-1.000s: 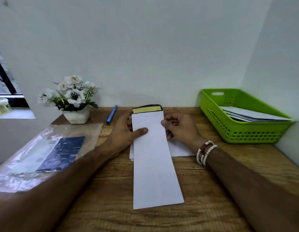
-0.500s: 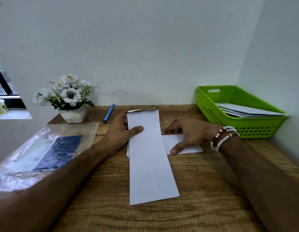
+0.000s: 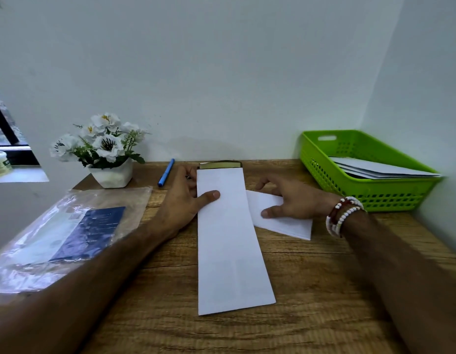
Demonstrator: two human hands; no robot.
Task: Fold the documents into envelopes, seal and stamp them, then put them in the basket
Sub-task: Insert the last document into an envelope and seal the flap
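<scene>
Both bare forearms reach in from the near edge, angled toward the middle. The left hand (image 3: 182, 205) lies palm-down, its thumb stretched flat across the long white paper envelope (image 3: 229, 246) while its fingers (image 3: 188, 175) curl at the envelope's left edge. The right hand (image 3: 293, 200), palm-down with its fingers spread, presses on the folded white paper sheet (image 3: 285, 226). A red-and-white beaded bracelet (image 3: 342, 215) circles its wrist.

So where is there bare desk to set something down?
Bare wood: near the front edge either side of the long envelope, and at the back between it and the green basket. Crowded: the left, with plastic sleeve, flower pot and pen.
</scene>
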